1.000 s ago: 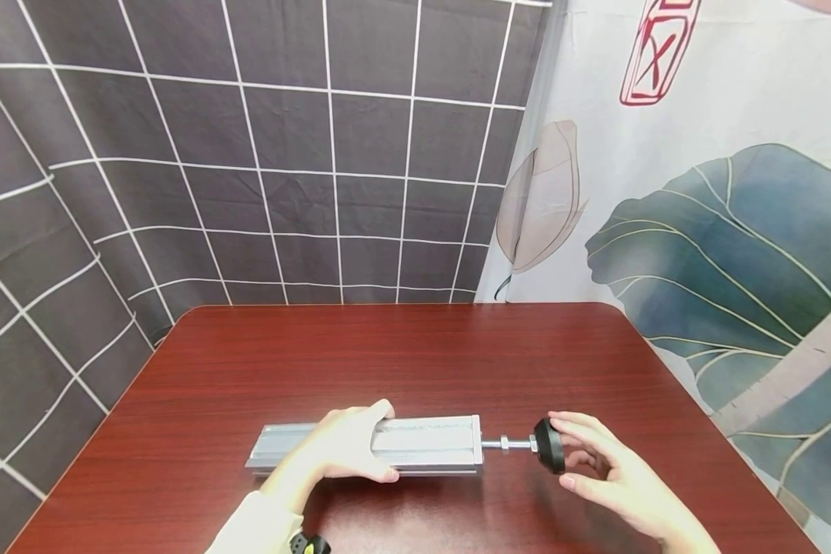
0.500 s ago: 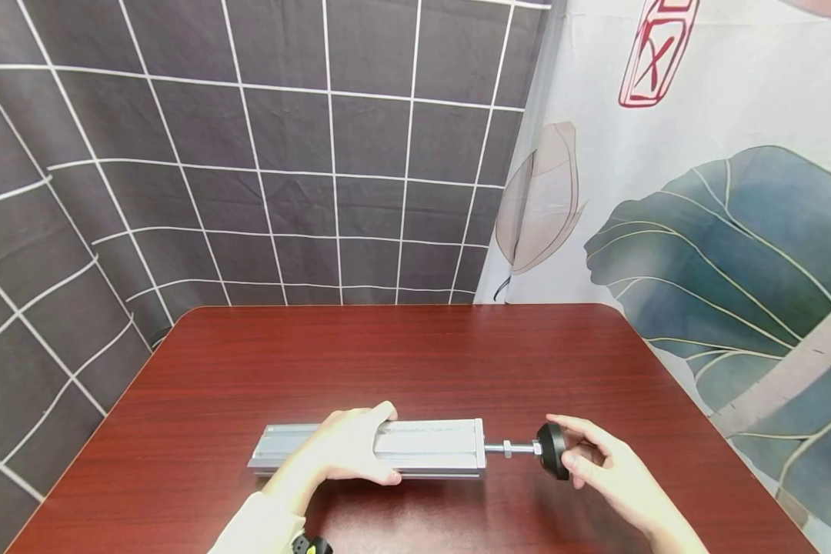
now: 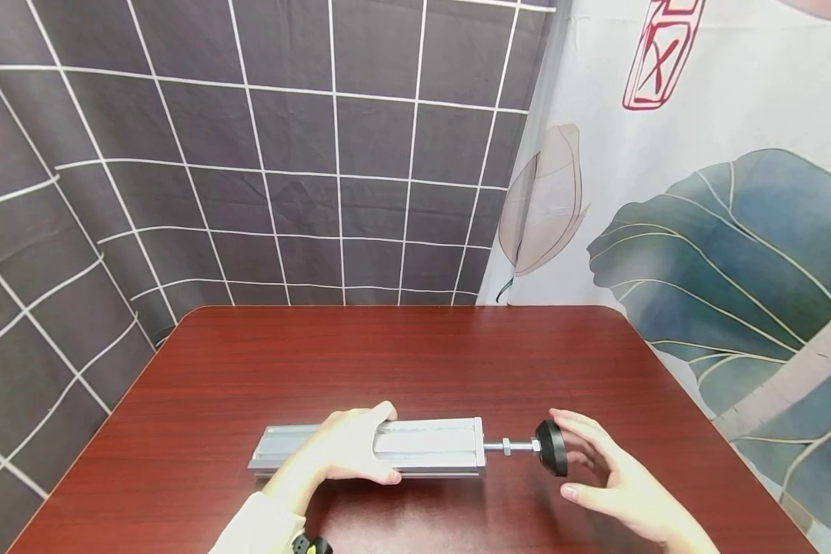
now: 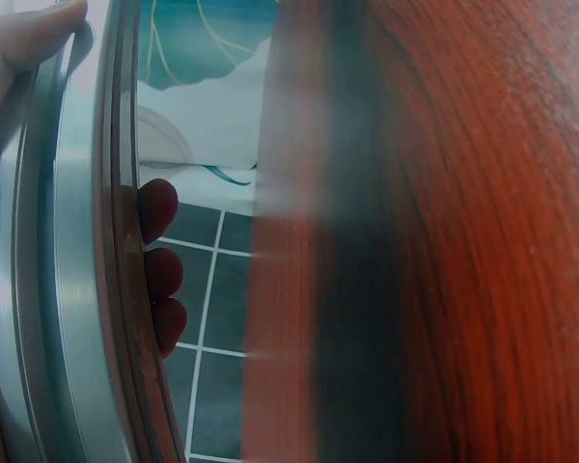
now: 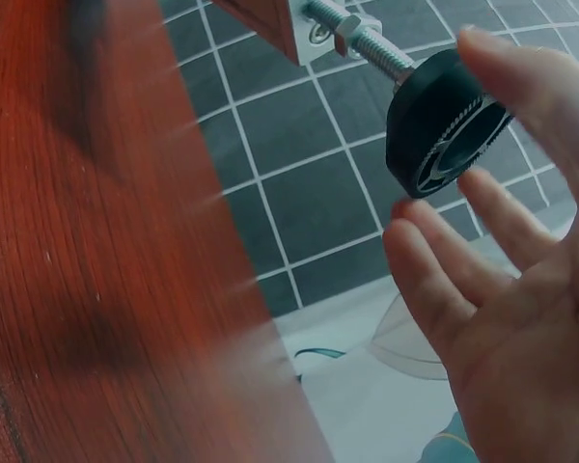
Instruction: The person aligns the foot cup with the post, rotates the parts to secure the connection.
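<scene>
A silver aluminium profile point(image 3: 432, 440) lies lengthwise in front of me, raised over the table in the left wrist view. My left hand point(image 3: 352, 445) grips its middle from above, with thumb and fingers on opposite sides; curled fingertips point(image 4: 164, 275) show past its far edge. From the profile's right end plate sticks a threaded rod point(image 5: 381, 53) with a hex nut point(image 5: 355, 31). At the rod's end sits a round black levelling foot point(image 3: 551, 448), its ribbed hollow face turned to my right palm. My right hand point(image 3: 612, 477) is spread around this foot, fingertips right at its rim.
The reddish-brown wooden table point(image 3: 388, 346) extends beyond the profile to a rounded back edge. Behind it hangs a dark grey curtain point(image 3: 284, 192) with white grid lines, and at the right a white one point(image 3: 706, 154) with leaf prints.
My right thumb and fingers closed in on the black foot half a second ago and have since spread apart again. The left hand keeps its grip on the profile.
</scene>
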`<move>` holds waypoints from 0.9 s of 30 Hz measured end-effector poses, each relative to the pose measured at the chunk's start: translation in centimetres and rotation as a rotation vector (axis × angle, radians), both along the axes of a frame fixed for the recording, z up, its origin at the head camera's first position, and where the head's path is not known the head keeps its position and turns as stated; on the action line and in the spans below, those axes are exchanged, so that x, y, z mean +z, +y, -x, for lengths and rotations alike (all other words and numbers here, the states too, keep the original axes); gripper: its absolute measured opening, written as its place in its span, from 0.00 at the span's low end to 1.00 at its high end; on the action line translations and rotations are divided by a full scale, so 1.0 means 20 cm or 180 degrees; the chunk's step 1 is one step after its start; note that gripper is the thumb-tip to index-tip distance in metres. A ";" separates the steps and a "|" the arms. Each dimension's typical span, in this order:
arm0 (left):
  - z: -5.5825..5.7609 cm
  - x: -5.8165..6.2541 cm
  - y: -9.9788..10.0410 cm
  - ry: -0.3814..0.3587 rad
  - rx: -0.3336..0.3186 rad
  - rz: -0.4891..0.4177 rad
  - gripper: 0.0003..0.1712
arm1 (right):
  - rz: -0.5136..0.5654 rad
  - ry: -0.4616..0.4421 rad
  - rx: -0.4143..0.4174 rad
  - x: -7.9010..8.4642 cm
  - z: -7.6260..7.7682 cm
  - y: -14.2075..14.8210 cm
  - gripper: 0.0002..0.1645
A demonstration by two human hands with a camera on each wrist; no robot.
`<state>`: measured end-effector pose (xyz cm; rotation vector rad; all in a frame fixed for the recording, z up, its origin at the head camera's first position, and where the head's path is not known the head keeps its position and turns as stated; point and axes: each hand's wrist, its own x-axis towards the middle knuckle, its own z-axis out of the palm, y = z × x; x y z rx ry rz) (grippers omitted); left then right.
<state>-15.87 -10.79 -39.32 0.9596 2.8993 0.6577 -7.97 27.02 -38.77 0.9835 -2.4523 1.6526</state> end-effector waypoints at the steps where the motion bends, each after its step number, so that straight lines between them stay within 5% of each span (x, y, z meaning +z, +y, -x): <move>1: 0.00 0.00 0.00 -0.0005 -0.0004 0.0002 0.36 | 0.0038 0.0075 0.0084 0.00 0.00 0.00 0.44; 4: 0.00 0.00 0.00 -0.0003 -0.0019 0.0006 0.36 | 0.0061 0.0160 0.0108 -0.01 0.01 -0.01 0.41; 12: 0.01 -0.01 0.00 0.0092 -0.0019 0.0028 0.37 | -0.0062 -0.0107 -0.0388 -0.01 0.01 -0.02 0.36; 27: 0.01 -0.02 -0.01 0.0097 0.0016 0.0014 0.38 | 0.0057 -0.0089 -0.0407 -0.01 0.06 -0.04 0.33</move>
